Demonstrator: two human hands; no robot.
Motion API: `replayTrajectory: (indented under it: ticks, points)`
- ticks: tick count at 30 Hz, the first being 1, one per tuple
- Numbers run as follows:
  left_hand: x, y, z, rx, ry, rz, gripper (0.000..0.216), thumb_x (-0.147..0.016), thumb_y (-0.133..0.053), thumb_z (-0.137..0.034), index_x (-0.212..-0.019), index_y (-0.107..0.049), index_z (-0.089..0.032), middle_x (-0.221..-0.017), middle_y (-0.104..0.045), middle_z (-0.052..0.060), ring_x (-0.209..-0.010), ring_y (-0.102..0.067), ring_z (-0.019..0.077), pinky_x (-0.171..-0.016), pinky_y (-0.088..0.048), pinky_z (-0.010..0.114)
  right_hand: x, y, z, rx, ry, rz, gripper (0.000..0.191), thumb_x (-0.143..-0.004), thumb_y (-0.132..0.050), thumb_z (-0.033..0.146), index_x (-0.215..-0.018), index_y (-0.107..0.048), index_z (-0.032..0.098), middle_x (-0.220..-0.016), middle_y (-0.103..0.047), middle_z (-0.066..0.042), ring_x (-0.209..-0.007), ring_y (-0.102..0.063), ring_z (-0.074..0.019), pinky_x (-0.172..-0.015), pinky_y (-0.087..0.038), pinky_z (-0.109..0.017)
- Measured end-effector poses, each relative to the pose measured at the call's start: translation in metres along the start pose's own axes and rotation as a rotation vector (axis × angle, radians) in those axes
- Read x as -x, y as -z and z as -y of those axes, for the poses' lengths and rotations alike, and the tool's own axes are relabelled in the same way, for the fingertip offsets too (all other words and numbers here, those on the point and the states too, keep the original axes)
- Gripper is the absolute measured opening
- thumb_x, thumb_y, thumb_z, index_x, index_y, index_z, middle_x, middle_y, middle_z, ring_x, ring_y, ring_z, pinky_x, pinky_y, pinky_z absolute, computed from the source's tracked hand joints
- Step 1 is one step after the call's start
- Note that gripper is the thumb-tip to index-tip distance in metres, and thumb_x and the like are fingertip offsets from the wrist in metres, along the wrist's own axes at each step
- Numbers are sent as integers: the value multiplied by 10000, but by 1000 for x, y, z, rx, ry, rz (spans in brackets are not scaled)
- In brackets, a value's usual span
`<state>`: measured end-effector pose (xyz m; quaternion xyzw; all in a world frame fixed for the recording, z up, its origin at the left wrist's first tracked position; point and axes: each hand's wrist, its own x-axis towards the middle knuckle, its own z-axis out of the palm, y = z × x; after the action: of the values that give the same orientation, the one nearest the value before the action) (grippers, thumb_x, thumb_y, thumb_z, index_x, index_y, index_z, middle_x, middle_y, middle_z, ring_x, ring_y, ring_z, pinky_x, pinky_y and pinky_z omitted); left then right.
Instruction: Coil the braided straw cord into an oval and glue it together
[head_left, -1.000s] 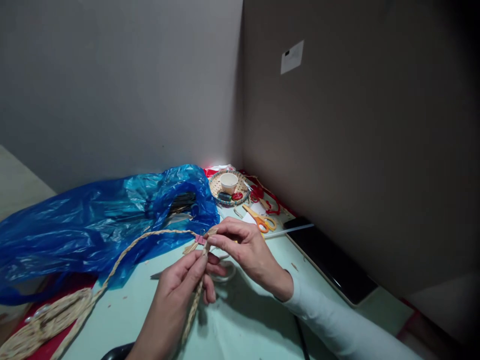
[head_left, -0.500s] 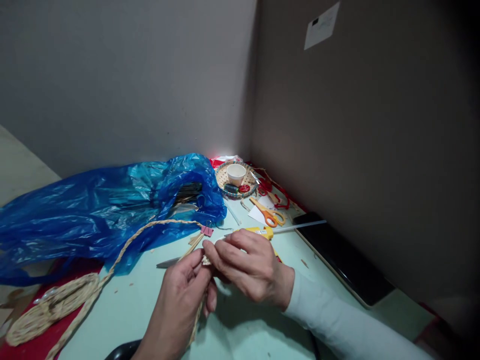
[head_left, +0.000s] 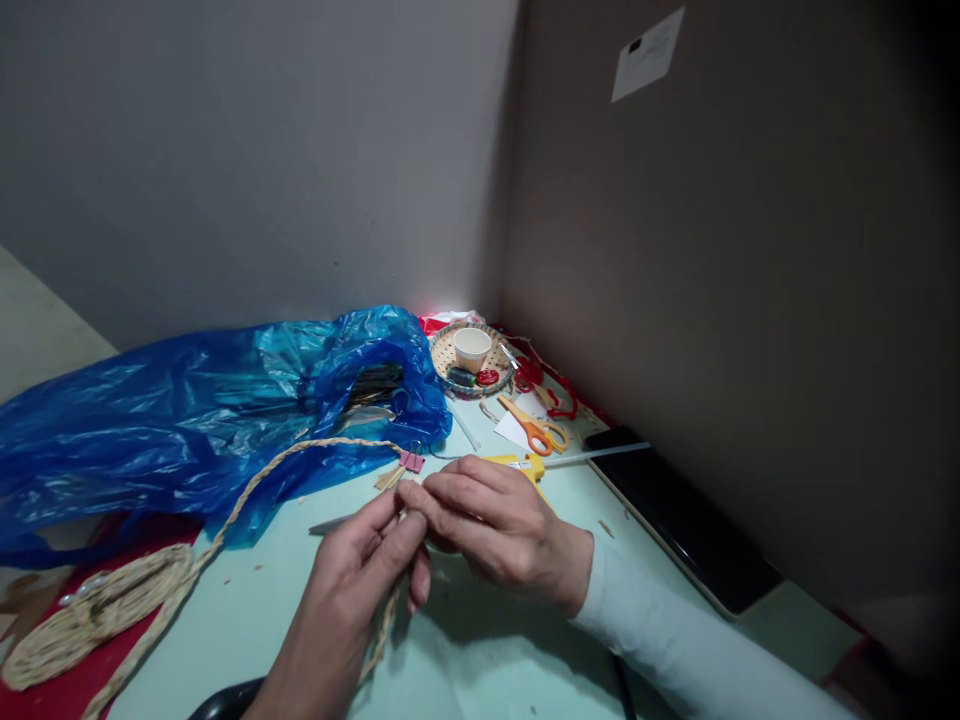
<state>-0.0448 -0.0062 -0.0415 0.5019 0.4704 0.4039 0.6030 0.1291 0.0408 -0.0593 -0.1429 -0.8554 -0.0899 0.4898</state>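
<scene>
My left hand (head_left: 365,575) is closed, thumb and fingers pinching a braided straw cord (head_left: 384,632) whose lower part hangs beneath the palm. Fingertips of my right hand (head_left: 501,525) meet the left ones at the same spot and pinch the cord there; the piece between them is mostly hidden. Just beyond the fingers lies a pink binder clip (head_left: 412,461) fastened on the end of another straw braid (head_left: 279,466), with loose strands (head_left: 390,478) sticking out. A grey blade tip (head_left: 328,525) shows left of my hands. Behind the right hand sits a yellow glue gun (head_left: 525,466) with a clear stick.
A blue plastic bag (head_left: 187,400) covers the back left. Coiled braid (head_left: 97,610) lies at the left edge. Toward the corner are a woven tray (head_left: 444,352) with a white cup (head_left: 472,350), and orange scissors (head_left: 531,428). A dark tablet (head_left: 682,520) rests along the right wall.
My hands have drawn slightly closer together, and the left thumb now lies further over the cord. The pale bit that showed between the fingertips is now covered.
</scene>
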Motion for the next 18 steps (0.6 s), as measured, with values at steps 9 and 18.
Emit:
replayTrajectory:
  ticks: [9,18]
  points:
    - [2,0,-7,-31,-78,-110,202,-874,-706,-414,-937,-748,-227,-711,-684,-24,-566,-510,108,-599,-416,212,-9,11,10,-564,-679,-167,325,-961,-537,97,-1195,-721,228,-962,-749,-40,-880,-678,-152,-788,-557,-298]
    - [15,-8,-14,-259,-90,-244,161,-818,-696,-418,-782,-767,-278,-600,-676,-36,-643,-589,160,-685,-446,213,-14,15,9,-835,-829,-26,133,-926,-688,221,-1001,-794,189,-968,-739,-46,-909,-686,-153,-874,-541,-304]
